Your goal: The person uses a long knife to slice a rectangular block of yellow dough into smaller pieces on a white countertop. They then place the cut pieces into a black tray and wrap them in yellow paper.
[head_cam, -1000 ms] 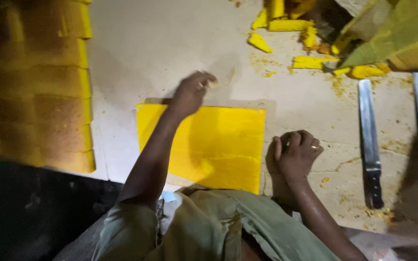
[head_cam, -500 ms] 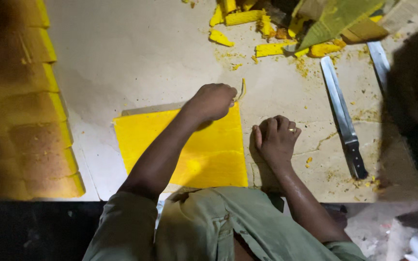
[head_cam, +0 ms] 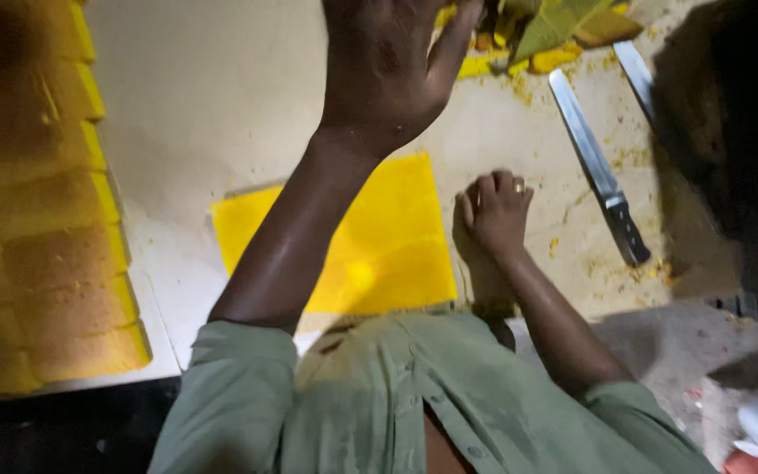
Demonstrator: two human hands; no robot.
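A flat yellow square slab (head_cam: 396,246) lies on the pale work surface (head_cam: 212,96) in front of me. My left hand (head_cam: 388,61) is raised high over it, close to the camera, reaching toward yellow trimmings (head_cam: 489,64) at the far edge. Its fingertips are cut off by the top of the frame. My right hand (head_cam: 495,211) rests on the surface against the slab's right edge, fingers curled into a fist, a ring on one finger, with nothing visible in it.
A long knife (head_cam: 598,171) lies to the right of my right hand, a second blade (head_cam: 638,75) beyond it. Several brown-topped yellow cake blocks (head_cam: 46,219) line the left side. A green leaf-like sheet (head_cam: 559,22) covers the trimmings.
My left hand has lifted off the slab's far edge and risen toward the trimmings. My right hand stays curled beside the slab. The view has shifted closer.
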